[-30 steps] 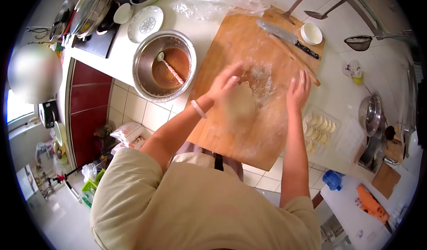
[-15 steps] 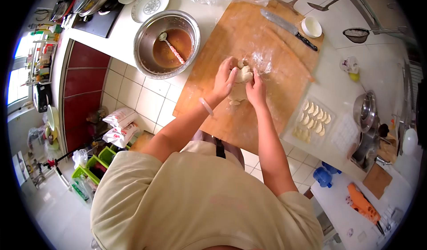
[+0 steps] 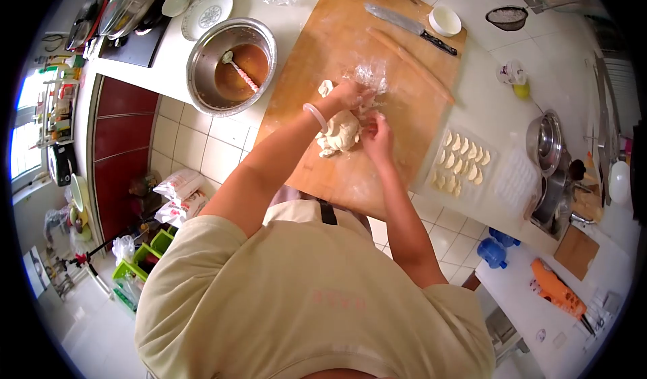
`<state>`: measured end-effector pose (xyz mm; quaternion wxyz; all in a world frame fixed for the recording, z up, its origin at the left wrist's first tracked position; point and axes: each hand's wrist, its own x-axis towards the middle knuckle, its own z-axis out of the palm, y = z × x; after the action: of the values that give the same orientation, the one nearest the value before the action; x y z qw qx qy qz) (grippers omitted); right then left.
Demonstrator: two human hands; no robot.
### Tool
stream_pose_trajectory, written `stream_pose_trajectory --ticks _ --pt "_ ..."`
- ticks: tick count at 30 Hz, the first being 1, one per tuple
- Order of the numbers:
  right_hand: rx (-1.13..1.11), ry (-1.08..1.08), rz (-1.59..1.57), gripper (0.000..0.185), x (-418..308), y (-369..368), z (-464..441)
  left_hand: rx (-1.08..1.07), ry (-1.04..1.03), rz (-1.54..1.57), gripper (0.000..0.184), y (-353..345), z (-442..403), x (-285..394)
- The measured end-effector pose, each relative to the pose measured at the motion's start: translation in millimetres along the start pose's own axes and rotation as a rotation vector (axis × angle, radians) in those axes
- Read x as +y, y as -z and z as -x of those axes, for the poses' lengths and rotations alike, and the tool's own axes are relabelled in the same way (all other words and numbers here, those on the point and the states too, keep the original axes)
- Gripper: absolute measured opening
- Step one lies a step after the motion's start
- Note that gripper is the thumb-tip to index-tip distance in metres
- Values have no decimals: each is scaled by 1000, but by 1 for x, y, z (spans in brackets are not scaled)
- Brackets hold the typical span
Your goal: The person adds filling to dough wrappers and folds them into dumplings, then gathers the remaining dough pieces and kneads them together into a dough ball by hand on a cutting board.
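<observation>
Dough (image 3: 342, 134): one lumpy, creased mass on my board (image 3: 296, 76), on the half nearer my body, just below my left hand and beside my right.
Loose bit (image 3: 325, 88): a small lump of the same stuff, lying apart, left of my left hand.
Left hand (image 3: 350, 94): the farther of the two from me, back turned up, over the far side of the mass.
Left fingers: bent and pointing rightward, partly blurred; I cannot tell whether they are closed on anything.
Left arm: stretched long from my sleeve (image 3: 195, 261), slanting up and rightward, the wrist with its bracelet (image 3: 315, 116) crossing the upper left side of the mass.
Right hand (image 3: 377, 138): nearer me, at the right side of the mass, well clear of the pin.
Right fingers: curled inward toward the left hand, tips by a ragged bit of paste; whether they pinch it I cannot tell.
Right arm: bent at the elbow, forearm running up and slightly leftward.
Flour (image 3: 374, 76): a white smear on the wood just beyond both hands.
Pin (image 3: 412, 64): lying slantwise on the board, with the knife (image 3: 404, 22) and a white cup (image 3: 445, 21) farther off.
Basin (image 3: 195, 76): on the worktop (image 3: 288, 18) to the left, spoon (image 3: 242, 72) in brown liquid.
Dumplings (image 3: 465, 155): set in rows, right of the board.
</observation>
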<state>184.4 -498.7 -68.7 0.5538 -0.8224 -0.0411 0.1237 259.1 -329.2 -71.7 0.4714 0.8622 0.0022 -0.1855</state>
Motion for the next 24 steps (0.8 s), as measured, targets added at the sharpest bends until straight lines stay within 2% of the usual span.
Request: stream_pose_trajectory --ticks 1,3,4,5,6,7,8,9,10,11,12,13,14,16,17,19,20,22,23,24 --pt "5 1 -4 36 2 3 -7 -68 4 -47 33 3 -3 -3" --pt "170 219 307 43 5 8 -26 -138 16 -99 34 12 6 -7" --pt "173 216 301 43 -4 7 -34 142 -31 -265 43 21 19 -5" --pt "139 292 428 42 -14 7 -43 424 -81 -427 52 28 34 -1" --pt "104 370 557 42 -22 7 -52 422 -82 -430 52 27 49 -2" --pt "-10 349 602 34 -15 5 -60 404 -30 -486 53 25 64 -4" --pt "-10 349 599 34 -7 6 -63 386 26 -541 57 26 75 -6" --pt "-10 306 618 32 -7 5 -63 337 -87 -496 60 24 81 -21" --pt "-10 263 637 30 -15 4 -61 334 -83 -499 60 19 86 -28" --pt "-41 175 644 28 -22 8 -54 381 -130 -382 59 12 90 -34" --pt "-40 176 644 28 -21 11 -46 430 -179 -263 59 8 92 -36" --pt "-88 184 572 26 -17 16 -39 556 -255 -257 60 5 92 -33" --pt "-137 189 500 25 -12 19 -31 558 -255 -255 60 2 89 -30" --pt "-171 177 501 24 -11 22 -15 709 -319 -399 49 2 86 -17" --pt "-204 163 498 24 -11 22 -11 712 -315 -396 49 3 87 -16" --pt "-132 222 524 23 2 16 -9 442 -405 -355 34 2 87 -21" --pt "-56 282 546 22 9 13 -9 447 -405 -356 34 -1 90 -23" --pt "-31 203 466 21 -2 13 -10 539 -143 -315 17 -7 95 -25" --pt "-12 120 389 21 -6 15 -6 678 -213 -285 13 -9 90 -25" --pt "-10 119 391 21 -14 14 -1 677 -215 -283 13 -9 87 -26"
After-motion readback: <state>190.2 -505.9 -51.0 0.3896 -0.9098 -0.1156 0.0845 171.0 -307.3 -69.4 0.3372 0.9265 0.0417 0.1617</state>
